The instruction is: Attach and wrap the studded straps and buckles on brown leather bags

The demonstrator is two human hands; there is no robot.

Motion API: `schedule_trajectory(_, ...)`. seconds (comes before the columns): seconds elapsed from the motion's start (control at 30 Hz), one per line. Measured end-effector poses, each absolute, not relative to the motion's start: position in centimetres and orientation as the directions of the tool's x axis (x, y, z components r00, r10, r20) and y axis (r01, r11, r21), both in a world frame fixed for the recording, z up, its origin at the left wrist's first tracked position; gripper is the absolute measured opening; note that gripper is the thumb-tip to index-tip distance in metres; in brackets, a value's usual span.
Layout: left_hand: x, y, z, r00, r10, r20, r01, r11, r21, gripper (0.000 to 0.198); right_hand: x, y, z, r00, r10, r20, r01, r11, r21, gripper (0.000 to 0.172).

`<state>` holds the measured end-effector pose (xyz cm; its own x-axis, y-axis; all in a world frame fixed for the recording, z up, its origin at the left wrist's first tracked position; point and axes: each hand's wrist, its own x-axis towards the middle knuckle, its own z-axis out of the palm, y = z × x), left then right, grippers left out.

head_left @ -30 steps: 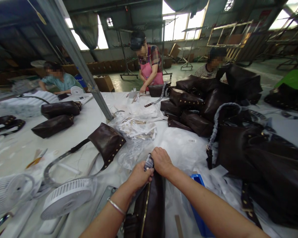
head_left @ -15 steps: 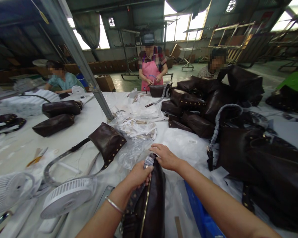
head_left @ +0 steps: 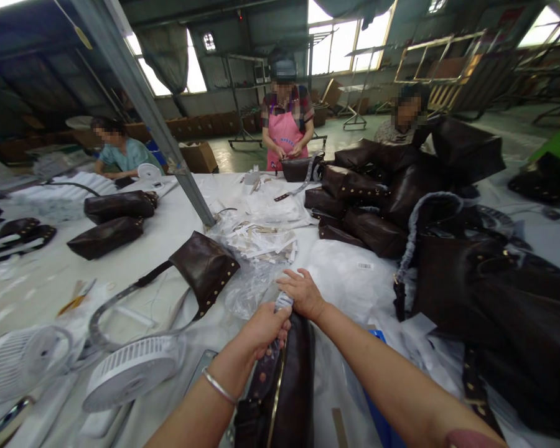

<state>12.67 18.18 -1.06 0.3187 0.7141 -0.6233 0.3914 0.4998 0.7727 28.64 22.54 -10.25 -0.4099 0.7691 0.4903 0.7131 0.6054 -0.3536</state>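
Observation:
A dark brown leather handbag (head_left: 298, 379) with a gold zipper lies lengthwise in front of me. Its studded strap (head_left: 267, 373) runs along the left side, with clear plastic wrap (head_left: 284, 301) around the far part. My left hand (head_left: 265, 328), a silver bangle on its wrist, is closed around the wrapped strap, thumb on top. At the bag's far end my right hand (head_left: 304, 294) curls over the strap's end, close against the left. Its fingertips and the spot beneath them are partly hidden.
Beyond my hands lie paper scraps (head_left: 261, 242) and white plastic packaging (head_left: 340, 267). Brown bags (head_left: 378, 199) are heaped at right; another bag (head_left: 203, 267) lies left, near white fans (head_left: 130, 373). A metal post (head_left: 168, 149) rises from the table. Three people sit or stand across it.
My right hand has shifted slightly left and down, closer to my left hand, and more of the wrapped strap is covered. The camera view has moved a little.

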Motion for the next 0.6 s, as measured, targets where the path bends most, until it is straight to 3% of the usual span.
schedule_trajectory(0.1, 12.7, 18.0, -1.4, 0.298, 0.722, -0.624, 0.394, 0.502, 0.77, 0.036, 28.7, 22.8, -10.1, -0.423, 0.804, 0.418, 0.71, 0.581, -0.399, 0.021)
schedule_trajectory(0.27, 12.7, 17.7, -1.1, 0.285, 0.735, -0.615, 0.387, 0.499, 0.775, 0.035, 28.4, 23.0, -10.5, -0.386, 0.871, 0.303, 0.65, 0.49, -0.581, 0.026)
schedule_trajectory(0.43, 12.3, 17.0, -1.1, 0.317, 0.722, -0.615, 0.375, 0.5, 0.781, 0.035, 29.2, 21.8, -11.4, -0.344, 0.894, 0.286, 0.602, 0.444, -0.664, 0.053)
schedule_trajectory(0.53, 12.1, 16.8, -1.4, 0.334, 0.709, -0.622, 0.366, 0.51, 0.778, 0.038, 29.6, 20.5, -10.7, -0.28, 0.901, 0.331, 0.615, 0.433, -0.659, 0.069)
schedule_trajectory(0.6, 12.1, 16.7, -1.5, 0.342, 0.699, -0.628, 0.364, 0.517, 0.775, 0.039, 29.5, 19.9, -9.8, -0.294, 0.872, 0.391, 0.639, 0.483, -0.599, 0.07)
